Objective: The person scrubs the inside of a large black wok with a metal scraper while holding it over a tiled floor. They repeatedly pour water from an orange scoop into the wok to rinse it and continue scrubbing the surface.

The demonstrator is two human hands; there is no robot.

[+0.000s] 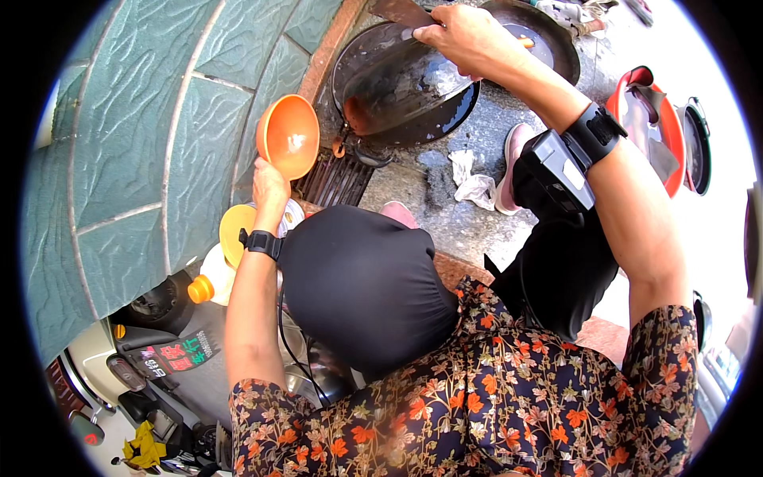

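On the left, my left hand [271, 188] grips the lower rim of an orange bowl [291, 137], which is tipped so its hollow shows. My right hand [463, 38] is closed at the top, at the end of a flat, dark metal blade [401, 12]; its full shape is cut off by the picture edge. Just below that hand a large black wok [459, 119] rests on the wet ground. A dark, shiny curved piece [397, 79] lies over the wok; I cannot tell whether it is separate or part of it.
A second dark pan [548, 48] lies beyond my right forearm. Near my shoe are crumpled white tissues [474, 181]. A metal drain grate [327, 181] runs beside the green stone wall [143, 135]. A yellow-capped jug [208, 284] stands by my left forearm, a red basin [674, 143] far right.
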